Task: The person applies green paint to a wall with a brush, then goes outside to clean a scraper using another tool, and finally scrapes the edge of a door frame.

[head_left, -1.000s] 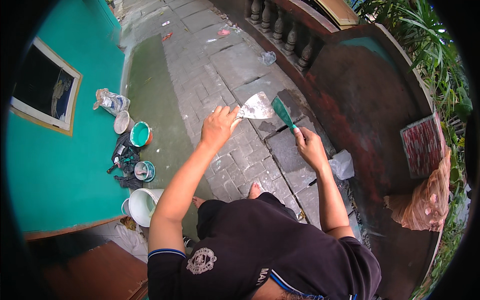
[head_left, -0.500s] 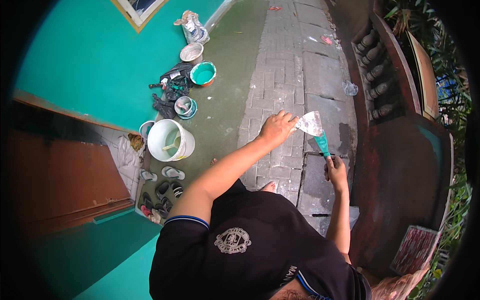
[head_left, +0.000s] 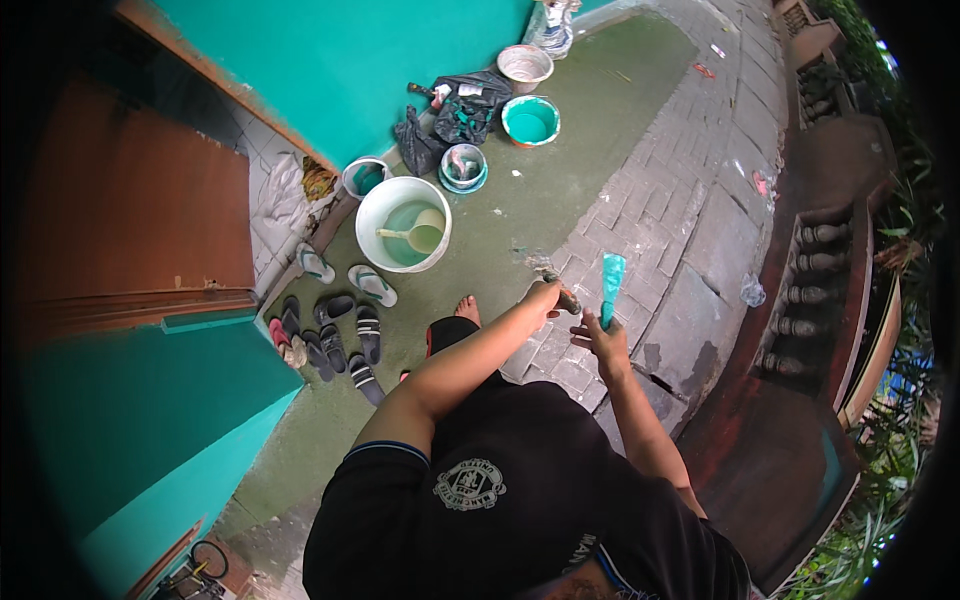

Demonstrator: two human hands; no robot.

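Note:
My right hand (head_left: 604, 340) holds a teal scraper (head_left: 613, 283) upright by its lower end, with some fingers loosely spread. The scraper is turned so that its blade and handle are hard to tell apart. Just left of it, my left hand (head_left: 545, 297) is closed, its fingers curled round a dark greyish piece (head_left: 568, 300) whose kind I cannot make out. The two hands are close together but apart, above the grey paving (head_left: 640, 225).
A white bucket (head_left: 375, 215) holds water and a pale dipper (head_left: 424, 236). Beyond stand a small pot (head_left: 446, 168), a tub of teal paint (head_left: 555, 120), black plastic bags (head_left: 420, 150) and a pale basin (head_left: 525, 50). Sandals (head_left: 373, 286) lie by the doorway; a balustrade (head_left: 800, 290) runs along the right.
The view has swung to the right of the wall, showing more doorway and sandals. My left hand has left the scraper's blade, and the scraper has been turned in my right hand.

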